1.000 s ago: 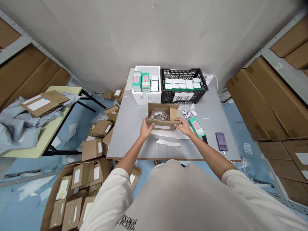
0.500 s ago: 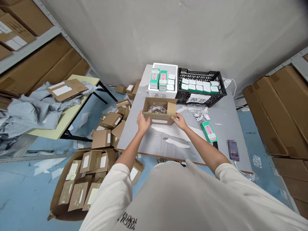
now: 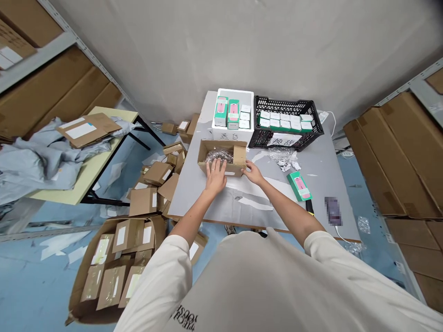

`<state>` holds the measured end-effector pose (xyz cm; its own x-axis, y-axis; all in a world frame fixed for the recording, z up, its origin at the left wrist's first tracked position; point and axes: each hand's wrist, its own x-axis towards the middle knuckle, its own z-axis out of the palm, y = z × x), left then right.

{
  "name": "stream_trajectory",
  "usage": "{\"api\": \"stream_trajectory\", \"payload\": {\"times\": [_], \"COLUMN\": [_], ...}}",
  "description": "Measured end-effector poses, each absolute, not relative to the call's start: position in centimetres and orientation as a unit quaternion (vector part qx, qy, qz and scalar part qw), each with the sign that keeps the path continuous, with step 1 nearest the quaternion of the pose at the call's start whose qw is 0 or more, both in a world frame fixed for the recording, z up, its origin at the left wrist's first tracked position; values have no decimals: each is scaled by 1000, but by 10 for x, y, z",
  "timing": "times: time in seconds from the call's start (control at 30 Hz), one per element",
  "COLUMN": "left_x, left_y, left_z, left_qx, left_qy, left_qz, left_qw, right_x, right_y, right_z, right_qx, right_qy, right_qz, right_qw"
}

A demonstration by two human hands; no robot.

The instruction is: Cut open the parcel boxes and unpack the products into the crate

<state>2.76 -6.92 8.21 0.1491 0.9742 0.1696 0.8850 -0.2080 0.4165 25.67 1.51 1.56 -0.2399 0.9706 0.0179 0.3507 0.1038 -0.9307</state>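
Note:
An open cardboard box (image 3: 221, 148) lies on the grey tabletop (image 3: 194, 198), with one flap standing up at its right end. Clear plastic wrap (image 3: 217, 157) fills its left part. My left hand (image 3: 216, 176) reaches over the front wall, fingers spread on the wrap. My right hand (image 3: 252, 174) grips the box's front right corner. Nearest to that hand on the right lie crumpled foil scraps (image 3: 285, 159) and a green and pink carton (image 3: 299, 186). Behind the box stand a white foam box (image 3: 232, 136) and a black plastic crate (image 3: 266, 138), both holding small cartons.
A pixelated phone-like object (image 3: 333, 210) lies at the table's right edge. Flat cardboard mailers (image 3: 152, 184) cover the floor on the left, beside a pale table (image 3: 104, 173) with grey bags (image 3: 41, 168). Shelves with large cartons (image 3: 391, 157) stand on the right.
My left hand has moved from the box's left end onto the wrap inside. The box sits slightly further left in view, and my right hand stays at its corner.

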Motion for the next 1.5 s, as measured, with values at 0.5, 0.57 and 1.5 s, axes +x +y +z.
{"api": "stream_trajectory", "payload": {"times": [0.5, 0.57, 1.5], "left_x": [208, 239, 362], "left_y": [-55, -57, -56], "left_z": [81, 73, -21], "left_qx": [836, 845, 551], "left_qy": [521, 505, 654], "left_qz": [139, 137, 198], "left_qw": [99, 112, 478], "right_x": [514, 545, 566], "right_y": [-43, -53, -74], "right_z": [-14, -19, -17], "right_qx": [-725, -759, -700], "right_qy": [-609, -593, -616], "right_qz": [242, 213, 320], "right_qw": [213, 163, 165]}}
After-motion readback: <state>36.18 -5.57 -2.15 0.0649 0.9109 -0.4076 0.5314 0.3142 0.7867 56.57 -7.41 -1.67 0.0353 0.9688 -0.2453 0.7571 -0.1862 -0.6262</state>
